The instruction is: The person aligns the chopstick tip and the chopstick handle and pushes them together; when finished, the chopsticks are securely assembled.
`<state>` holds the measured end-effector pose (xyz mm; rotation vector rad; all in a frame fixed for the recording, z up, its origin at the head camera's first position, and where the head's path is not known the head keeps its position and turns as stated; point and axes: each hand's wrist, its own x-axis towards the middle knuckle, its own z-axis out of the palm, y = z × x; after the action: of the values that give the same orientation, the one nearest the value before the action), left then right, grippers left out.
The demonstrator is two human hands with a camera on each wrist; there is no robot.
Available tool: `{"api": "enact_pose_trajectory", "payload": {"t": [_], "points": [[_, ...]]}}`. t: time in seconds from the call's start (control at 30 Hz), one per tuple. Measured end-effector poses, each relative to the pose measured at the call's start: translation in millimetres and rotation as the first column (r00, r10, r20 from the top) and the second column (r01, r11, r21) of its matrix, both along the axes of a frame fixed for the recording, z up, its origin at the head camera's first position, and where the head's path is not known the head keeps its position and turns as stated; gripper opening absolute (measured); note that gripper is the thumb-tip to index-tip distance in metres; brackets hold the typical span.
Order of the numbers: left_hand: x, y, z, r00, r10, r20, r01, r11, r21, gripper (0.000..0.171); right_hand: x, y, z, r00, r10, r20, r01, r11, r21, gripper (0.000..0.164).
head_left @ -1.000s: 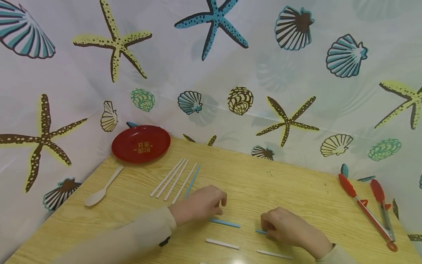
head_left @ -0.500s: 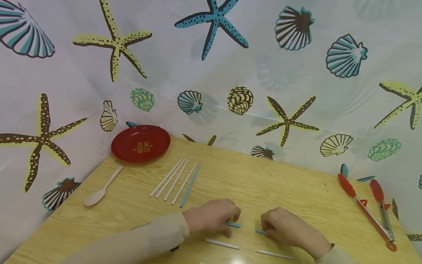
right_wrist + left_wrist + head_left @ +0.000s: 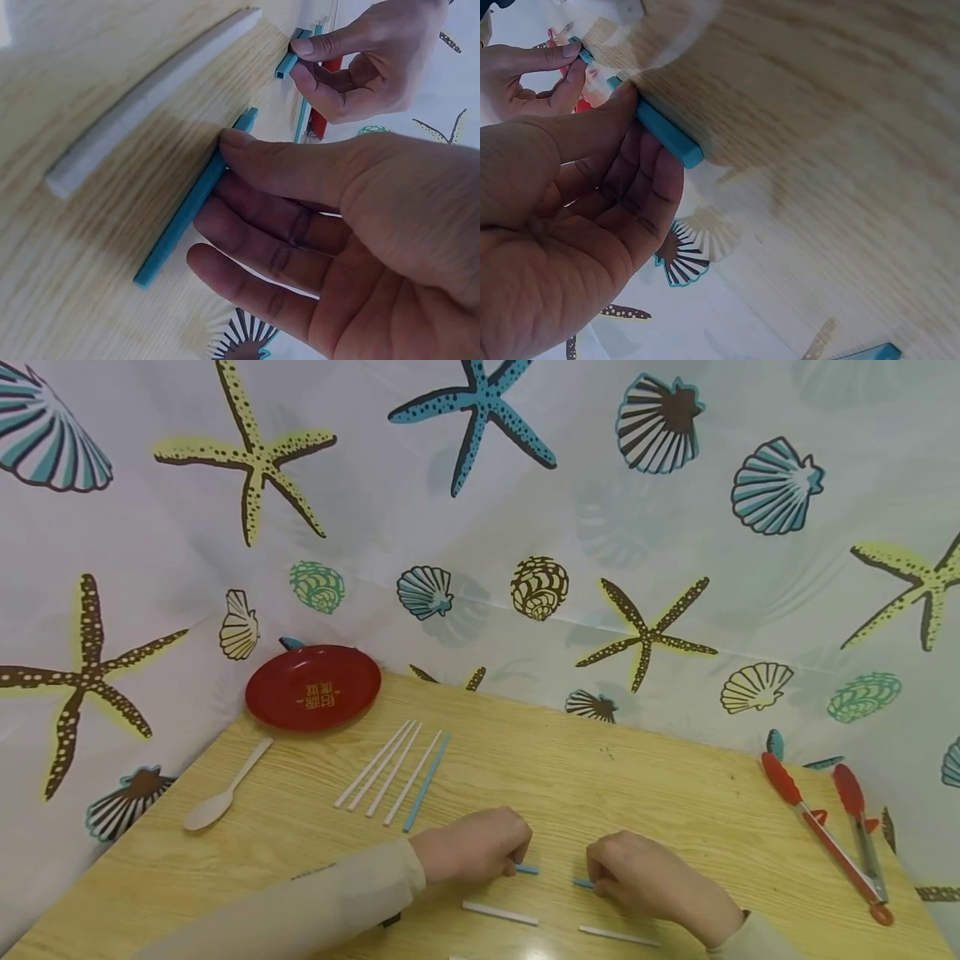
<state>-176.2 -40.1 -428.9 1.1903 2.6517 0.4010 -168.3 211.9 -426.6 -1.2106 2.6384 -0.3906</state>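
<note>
My left hand (image 3: 476, 847) pinches a blue chopstick section (image 3: 660, 124) between thumb and fingers, close over the table. Its end nearer my right hand has a square hollow, seen in the right wrist view. My right hand (image 3: 637, 872) pinches a second blue chopstick section (image 3: 180, 217), which narrows to a small peg at the end toward my left hand. The two sections are apart, roughly in line, with a short gap between them. In front of them lie a white chopstick section (image 3: 500, 913) and another white section (image 3: 618, 936), also end to end with a gap.
Several long white chopsticks (image 3: 390, 772) and one long blue chopstick (image 3: 427, 782) lie side by side at left. Beyond them are a red plate (image 3: 262, 697) and a pale spoon (image 3: 217, 806). Red-tipped tongs (image 3: 832, 847) lie at right. A shell-print cloth (image 3: 465, 527) hangs behind the table.
My left hand has come right and toward me, away from the long chopsticks, and now grips the blue section lying there. My right hand keeps its hold. The head view has shifted slightly.
</note>
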Motion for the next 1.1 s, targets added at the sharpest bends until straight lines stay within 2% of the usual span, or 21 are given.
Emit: {"api": "enact_pose_trajectory", "payload": {"t": [0.27, 0.43, 0.53, 0.67, 0.77, 0.83, 0.97, 1.1], "points": [[-1.1, -5, 0.9, 1.0, -0.017, -0.015, 0.016, 0.998, -0.066, 0.019, 2.8, -1, 0.0, 1.0, -0.005, -0.03, 0.005, 1.0, -0.008, 0.023], [-4.9, -6, 12.5, 1.0, 0.006, -0.011, -0.006, 1.0, -0.027, 0.013, 2.5, 3, 8.2, 0.997, -0.033, -0.068, 0.029, 0.998, -0.049, 0.016], [-8.2, -5, 22.6, 0.997, 0.036, -0.065, -0.036, 0.999, 0.005, 0.013, 0.0, 5, 16.7, 0.987, -0.057, -0.149, 0.049, 0.997, -0.057, 0.016], [-13.6, -4, 34.4, 0.98, 0.066, -0.189, -0.062, 0.998, 0.027, 0.021, -3.9, 6, 28.9, 0.952, -0.148, -0.27, 0.147, 0.989, -0.022, 0.018], [-17.5, -6, 41.2, 0.964, 0.077, -0.255, -0.062, 0.996, 0.066, 0.011, -5.5, 5, 37.2, 0.914, -0.222, -0.339, 0.227, 0.974, -0.027, 0.016], [-19.4, -7, 45.5, 0.959, 0.082, -0.27, -0.057, 0.993, 0.1, 0.006, -6.4, 3, 42.5, 0.892, -0.248, -0.378, 0.241, 0.968, -0.067, 0.016], [-22.2, -7, 51.0, 0.947, 0.096, -0.308, -0.05, 0.987, 0.154, 0.007, -8.2, -3, 52.8, 0.863, -0.236, -0.446, 0.173, 0.969, -0.179, 0.017], [-24.1, -4, 53.8, 0.935, 0.105, -0.339, -0.04, 0.98, 0.192, 0.01, -9.5, -10, 60.8, 0.836, -0.196, -0.513, 0.085, 0.969, -0.233, 0.018]]}}
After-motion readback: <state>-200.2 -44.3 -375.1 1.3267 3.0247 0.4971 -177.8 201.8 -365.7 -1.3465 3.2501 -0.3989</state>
